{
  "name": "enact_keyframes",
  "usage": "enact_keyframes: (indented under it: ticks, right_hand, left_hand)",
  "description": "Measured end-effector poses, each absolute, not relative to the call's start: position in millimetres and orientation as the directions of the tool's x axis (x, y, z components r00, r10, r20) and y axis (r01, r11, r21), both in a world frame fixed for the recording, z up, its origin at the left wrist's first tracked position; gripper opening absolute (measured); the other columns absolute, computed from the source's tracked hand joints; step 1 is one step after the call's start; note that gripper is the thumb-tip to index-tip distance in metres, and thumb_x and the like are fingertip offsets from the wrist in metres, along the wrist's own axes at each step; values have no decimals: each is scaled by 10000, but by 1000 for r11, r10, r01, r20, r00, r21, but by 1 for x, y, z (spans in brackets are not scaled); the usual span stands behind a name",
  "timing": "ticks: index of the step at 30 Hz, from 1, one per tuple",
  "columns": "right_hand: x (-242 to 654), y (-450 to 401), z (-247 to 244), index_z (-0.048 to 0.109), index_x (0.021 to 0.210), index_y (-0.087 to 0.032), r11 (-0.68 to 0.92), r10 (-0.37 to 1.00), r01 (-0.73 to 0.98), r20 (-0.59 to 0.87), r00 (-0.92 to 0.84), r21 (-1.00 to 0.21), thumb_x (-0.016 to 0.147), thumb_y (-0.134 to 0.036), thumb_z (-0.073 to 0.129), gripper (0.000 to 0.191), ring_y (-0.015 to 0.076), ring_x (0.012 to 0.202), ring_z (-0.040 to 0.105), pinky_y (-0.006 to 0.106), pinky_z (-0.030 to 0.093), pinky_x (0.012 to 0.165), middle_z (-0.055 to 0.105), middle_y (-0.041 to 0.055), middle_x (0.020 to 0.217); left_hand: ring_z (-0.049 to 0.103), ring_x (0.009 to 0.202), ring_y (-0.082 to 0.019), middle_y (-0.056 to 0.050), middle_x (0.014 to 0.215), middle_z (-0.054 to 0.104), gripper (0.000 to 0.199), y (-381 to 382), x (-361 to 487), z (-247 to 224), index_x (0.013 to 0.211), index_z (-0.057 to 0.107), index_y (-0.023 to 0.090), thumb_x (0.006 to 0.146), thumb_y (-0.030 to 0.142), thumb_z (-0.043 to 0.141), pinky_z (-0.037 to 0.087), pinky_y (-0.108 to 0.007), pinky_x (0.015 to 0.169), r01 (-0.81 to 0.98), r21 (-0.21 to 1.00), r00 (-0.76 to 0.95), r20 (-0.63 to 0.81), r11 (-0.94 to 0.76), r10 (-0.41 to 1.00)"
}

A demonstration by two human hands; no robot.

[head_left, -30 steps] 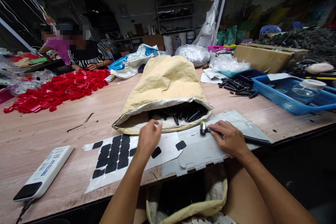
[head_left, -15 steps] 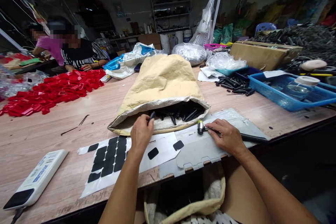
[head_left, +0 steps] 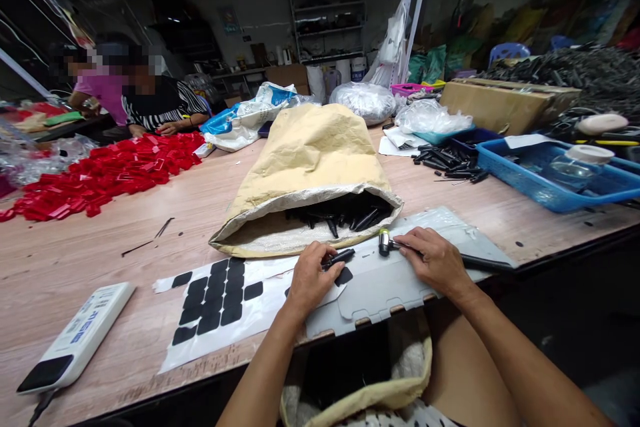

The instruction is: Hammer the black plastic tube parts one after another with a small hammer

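Observation:
Between the thumb and fingers of my left hand (head_left: 311, 279) is a small black tapered plastic tube (head_left: 341, 257), held just above the grey sheet's left end. My right hand (head_left: 434, 259) grips a small mallet (head_left: 384, 243) by its handle, the head lying low over the grey sheet (head_left: 373, 293). Beyond both hands a yellow woven sack (head_left: 313, 153) lies on its side, its mouth towards me, with many black tubes (head_left: 365, 217) inside. A white sheet of black square stickers (head_left: 213, 300) lies left of my left hand, and some loose squares are partly hidden by it.
A white power bank (head_left: 80, 337) with a cable sits at front left. Red plastic pieces (head_left: 115, 170) are heaped at back left, near two people. At right are black parts (head_left: 445, 161), a blue basket (head_left: 540, 190) and a cardboard box (head_left: 500, 105). Another open sack (head_left: 370, 395) is below the table edge.
My left hand has moved right and towards me with the black tube, from the sack's mouth to the grey sheet. My right hand stays with the mallet. The view has shifted slightly.

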State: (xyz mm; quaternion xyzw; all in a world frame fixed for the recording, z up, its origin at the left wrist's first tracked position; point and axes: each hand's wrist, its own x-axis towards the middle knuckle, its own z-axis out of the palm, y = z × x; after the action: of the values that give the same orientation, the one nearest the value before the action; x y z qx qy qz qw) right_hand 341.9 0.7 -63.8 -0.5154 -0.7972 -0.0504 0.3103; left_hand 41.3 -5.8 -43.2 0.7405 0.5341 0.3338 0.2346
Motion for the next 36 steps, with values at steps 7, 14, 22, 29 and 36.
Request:
enact_keyframes:
  ticks: [7,14,22,29,36]
  right_hand:
    - [309,-16,-41,646,1253,-218,529,764,796,573,-296,-294,1001,-199,482,302,198,971,637,330,517,848,687,60,1023]
    - [250,-29,-31,658,1219,-234,586,787,638,538,-302,-500,1003,-213,469,287,192,921,665,332,565,828,691,66,984]
    - [236,-40,-4,638,1302,-285,660,711,542,665,-229,-520,989,-182,498,359,212,979,677,370,583,862,706,74,1038]
    - [234,-37,-30,653,1274,-261,594,761,679,576,-298,-433,994,-168,463,351,206,914,676,341,568,811,699,70,969]
    - [245,-35,-22,623,1321,-264,573,738,685,647,-192,-450,985,-178,483,374,216,964,664,355,553,866,698,79,1019]
  left_hand:
    - [566,816,-175,-3,876,612,182,-3,37,-47,885,697,211,736,127,759,431,-281,730,529,811,182,178,-249,967]
    - [567,805,-168,9,837,609,186,-3,40,-48,823,710,202,690,89,773,436,-288,746,508,835,128,170,-212,977]
    - [585,827,-181,-5,828,609,97,-4,41,-42,810,742,201,744,132,751,442,-299,758,518,823,127,194,-232,973]
    - [570,796,-166,0,798,577,184,-5,42,-46,865,778,209,735,87,734,435,-289,739,546,798,121,226,-255,967]
    - [568,798,-170,-7,830,601,148,-5,42,-45,842,751,197,724,109,763,426,-289,714,543,802,121,217,-248,969]
